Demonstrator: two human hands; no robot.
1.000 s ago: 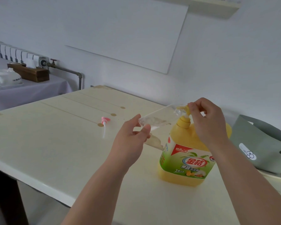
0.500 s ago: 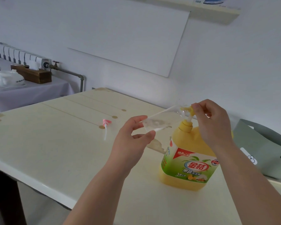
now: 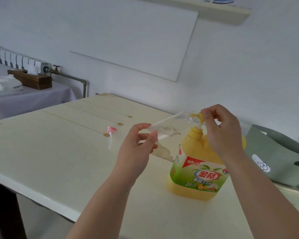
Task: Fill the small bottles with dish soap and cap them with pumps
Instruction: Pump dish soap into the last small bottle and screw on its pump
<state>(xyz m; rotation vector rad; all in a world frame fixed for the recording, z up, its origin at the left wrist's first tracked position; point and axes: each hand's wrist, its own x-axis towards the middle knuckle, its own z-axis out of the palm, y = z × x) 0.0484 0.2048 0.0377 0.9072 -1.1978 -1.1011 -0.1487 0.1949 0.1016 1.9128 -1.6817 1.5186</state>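
**Clear bottle held to the jug's spout**

The left hand (image 3: 136,149) pinches the base of a small clear bottle (image 3: 170,125) between thumb and fingertips. The bottle lies nearly level in the air, its mouth raised against the yellow pump head (image 3: 199,116) of the jug (image 3: 197,167). The right hand (image 3: 221,131) has its fingers curled round that pump head and covers most of it, so only the spout tip and the white stem show. The bottle is see-through and hard to trace. There is a yellow tinge at its neck, but how much soap it holds cannot be told.

The jug stands upright on the table (image 3: 41,161), toward its right end and back from the near edge. The right forearm hides part of its shoulder and label. A pink pump (image 3: 111,131) with a white tube lies flat mid-table, well apart from both hands. A grey bag (image 3: 280,152) sits behind the jug at the right and is cut off by the frame.

The table top is pale cream with thin grooves, round marks and worn patches. A cloth-covered side table (image 3: 33,99) at far left carries a wooden block (image 3: 31,80) and a white pot (image 3: 5,85), which is partly cut off. A radiator (image 3: 16,59) and pipe (image 3: 71,78) run along the white wall. A white board (image 3: 133,37) hangs above, and a shelf (image 3: 228,12) sits at the top edge.
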